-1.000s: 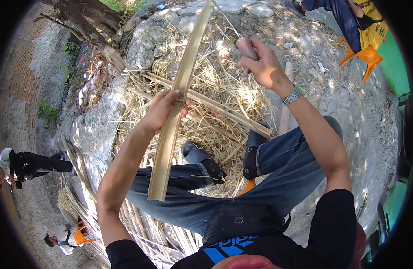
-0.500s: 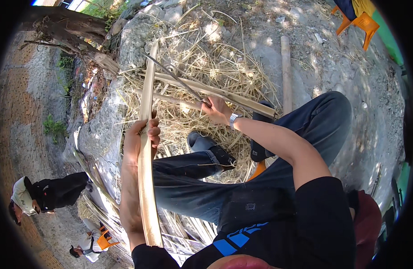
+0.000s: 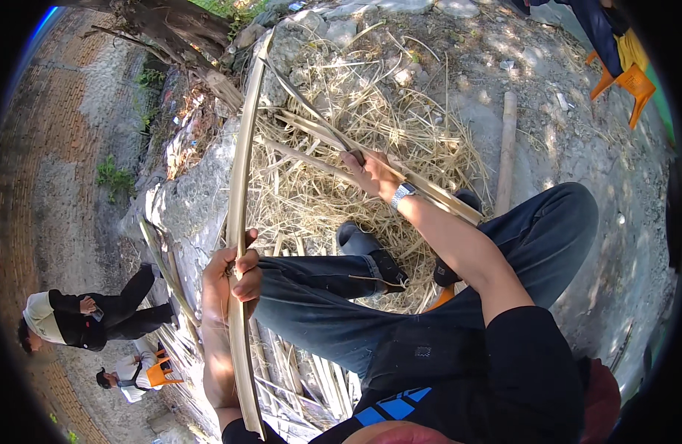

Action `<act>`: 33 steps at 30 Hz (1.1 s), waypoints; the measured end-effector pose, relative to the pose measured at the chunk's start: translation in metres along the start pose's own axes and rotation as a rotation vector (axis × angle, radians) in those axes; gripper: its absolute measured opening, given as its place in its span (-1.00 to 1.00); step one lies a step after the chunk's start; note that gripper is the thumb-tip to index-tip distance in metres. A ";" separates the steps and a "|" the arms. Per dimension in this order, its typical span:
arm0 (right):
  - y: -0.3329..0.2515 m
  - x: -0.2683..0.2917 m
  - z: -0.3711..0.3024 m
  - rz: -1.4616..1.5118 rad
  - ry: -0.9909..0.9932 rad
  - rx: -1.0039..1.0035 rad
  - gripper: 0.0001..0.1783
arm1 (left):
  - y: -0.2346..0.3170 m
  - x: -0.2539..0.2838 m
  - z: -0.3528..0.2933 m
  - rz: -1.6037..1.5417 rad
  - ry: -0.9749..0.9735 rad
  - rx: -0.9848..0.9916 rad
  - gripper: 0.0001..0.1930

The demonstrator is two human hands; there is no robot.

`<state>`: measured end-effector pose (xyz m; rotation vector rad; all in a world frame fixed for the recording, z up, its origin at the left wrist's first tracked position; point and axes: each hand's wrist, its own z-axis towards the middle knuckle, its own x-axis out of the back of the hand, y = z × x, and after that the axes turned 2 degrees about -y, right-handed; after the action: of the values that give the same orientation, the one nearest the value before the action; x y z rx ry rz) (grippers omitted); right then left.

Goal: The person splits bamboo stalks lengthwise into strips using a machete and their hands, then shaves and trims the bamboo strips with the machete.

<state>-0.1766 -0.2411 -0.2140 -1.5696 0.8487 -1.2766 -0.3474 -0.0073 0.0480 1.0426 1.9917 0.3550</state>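
A long split bamboo strip [image 3: 242, 170] stretches from beside my body to the far upper left. My left hand [image 3: 233, 277] is wrapped round its lower half, thumb and fingers closed. In my right hand [image 3: 374, 174], with a watch on the wrist, is the handle of a long, slim, dark knife [image 3: 309, 111], slightly curved. Its blade reaches up and left and meets the strip near the far end. Beneath the right hand lie another split bamboo piece [image 3: 430, 186] and a thinner stick [image 3: 304, 157].
Bamboo shavings [image 3: 400, 126] cover the ground around my feet. A round pole [image 3: 507, 148] lies to the right. More strips [image 3: 282, 370] are heaped at lower left. A tree trunk [image 3: 163, 33] stands at upper left. Two people are at far left, another by an orange chair [image 3: 631, 87] at upper right.
The view has shifted, so the ground appears lower and farther right. The blade now meets the strip nearer its far end. Both hands have kept their hold.
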 end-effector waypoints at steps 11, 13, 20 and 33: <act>-0.017 -0.003 -0.007 -0.036 -0.045 -0.021 -0.50 | -0.019 0.008 -0.018 -0.146 -0.125 -0.027 -0.62; 0.031 -0.035 0.002 0.163 0.423 0.398 -0.48 | -0.018 -0.002 0.009 -0.152 -0.217 0.007 -0.62; -0.038 -0.056 -0.047 0.134 -0.249 0.314 -0.35 | -0.020 0.017 0.012 -0.439 0.039 0.058 -0.66; -0.040 -0.101 -0.007 0.122 0.064 0.319 -0.36 | -0.030 0.028 -0.032 -0.488 -0.266 0.036 -0.57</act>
<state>-0.2074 -0.1373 -0.2111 -1.2136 0.7276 -1.3068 -0.3968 0.0004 0.0347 0.5590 1.9337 -0.0794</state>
